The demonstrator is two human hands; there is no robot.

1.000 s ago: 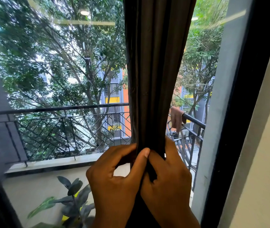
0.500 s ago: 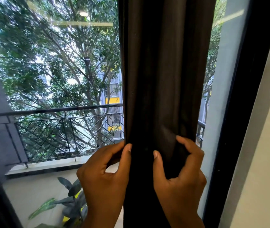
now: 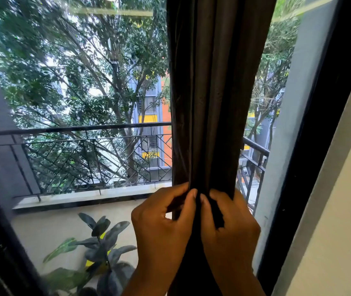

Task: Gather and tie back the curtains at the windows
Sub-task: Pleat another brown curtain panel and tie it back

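Left hand (image 3: 161, 227) and right hand (image 3: 230, 229) pinch the dark curtain (image 3: 215, 92) between them, thumbs meeting in front, bunching the hanging folds above the grip, apparently ready for tying.

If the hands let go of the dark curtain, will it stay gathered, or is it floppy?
Probably floppy: the dark curtain hangs in soft vertical folds and bunches where the left hand and right hand pinch it. Released, it would likely spread again. It looks fairly thick, perhaps heavy.
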